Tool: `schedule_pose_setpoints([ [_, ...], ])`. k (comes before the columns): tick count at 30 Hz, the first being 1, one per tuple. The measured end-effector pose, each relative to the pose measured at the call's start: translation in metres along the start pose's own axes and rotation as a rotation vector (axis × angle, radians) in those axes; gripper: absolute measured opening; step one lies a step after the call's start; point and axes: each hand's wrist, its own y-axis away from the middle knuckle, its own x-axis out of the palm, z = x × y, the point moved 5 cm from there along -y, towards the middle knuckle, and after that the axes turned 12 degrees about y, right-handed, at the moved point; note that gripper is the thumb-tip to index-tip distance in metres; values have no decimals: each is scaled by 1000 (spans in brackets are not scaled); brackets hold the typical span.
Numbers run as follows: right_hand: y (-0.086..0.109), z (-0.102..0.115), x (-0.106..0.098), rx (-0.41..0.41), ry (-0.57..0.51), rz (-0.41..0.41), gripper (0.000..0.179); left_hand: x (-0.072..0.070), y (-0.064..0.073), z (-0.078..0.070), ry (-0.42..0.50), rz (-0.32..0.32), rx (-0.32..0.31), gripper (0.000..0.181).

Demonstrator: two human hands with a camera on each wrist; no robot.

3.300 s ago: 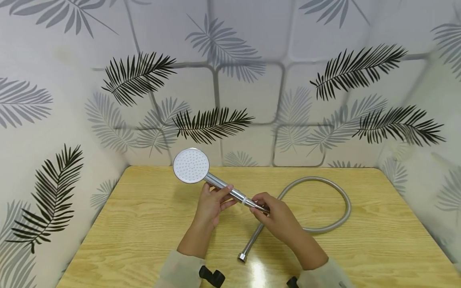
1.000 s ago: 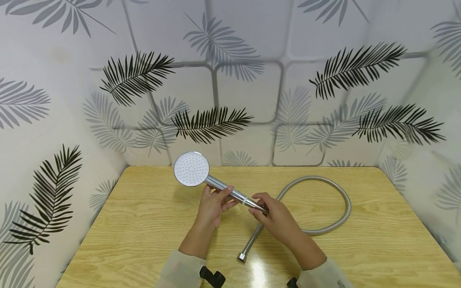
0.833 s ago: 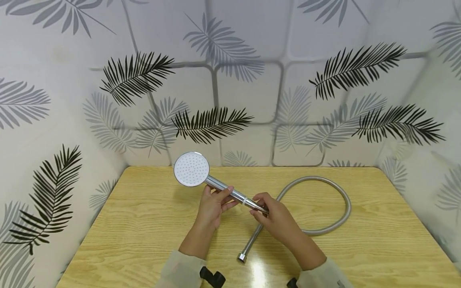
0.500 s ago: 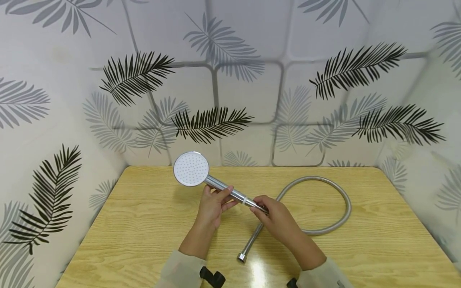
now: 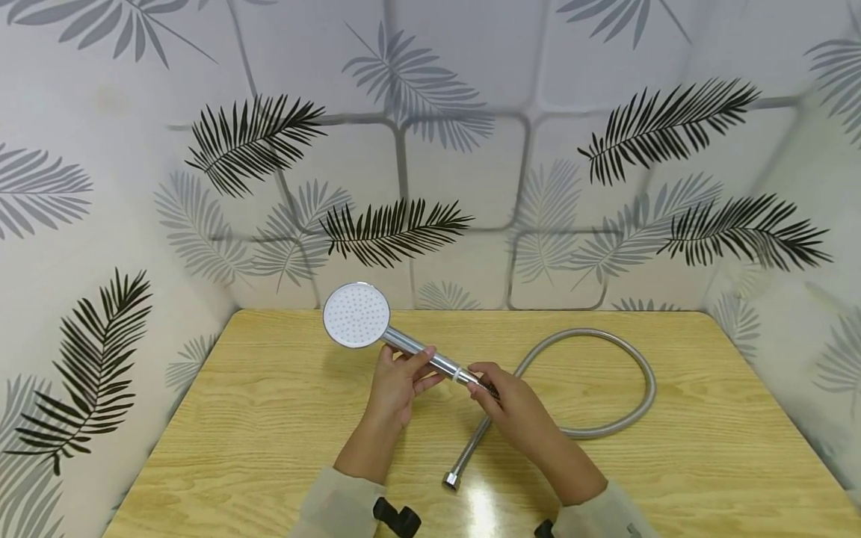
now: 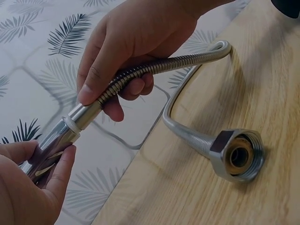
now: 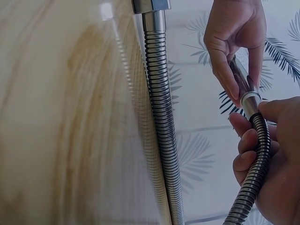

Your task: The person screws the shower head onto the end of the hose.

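A round shower head point(image 5: 356, 314) with a white nozzle face and a chrome handle is held above the table, tilted up to the left. My left hand point(image 5: 393, 385) grips its handle between thumb and fingers. At the handle's lower end, my right hand point(image 5: 514, 407) pinches the smooth chrome end fitting point(image 6: 84, 115) of a ribbed metal shower hose point(image 5: 651, 373). A white ring point(image 6: 71, 125) shows where fitting and handle meet. In the left wrist view the hose's other end, a hexagonal nut point(image 6: 236, 154), faces the camera and shows a brownish ring inside.
The hose loops over the right half of the wooden table point(image 5: 269, 433), its free end toward the front edge. Behind stands a wall point(image 5: 464, 179) with a leaf pattern, and similar panels flank both sides.
The shower head and left hand stay nearly still. My right hand's fingers shift a little around the hose fitting, spreading and closing. The hose on the table keeps its loop.
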Motion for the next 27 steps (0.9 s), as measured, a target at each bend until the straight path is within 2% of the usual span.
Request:
schedule_pose_setpoints([
  [4, 0, 0, 0, -7, -2, -17, 43, 1, 1, 0, 0, 2, 4, 42],
  [8, 1, 0, 0, -7, 6, -36, 45, 1, 1, 1, 1, 4, 7, 42],
  [17, 2, -1, 1, 13, 16, -47, 24, -3, 0, 4, -14, 4, 7, 39],
  [27, 1, 0, -1, 17, 20, -1, 18, -2, 0, 2, -13, 6, 4, 43],
])
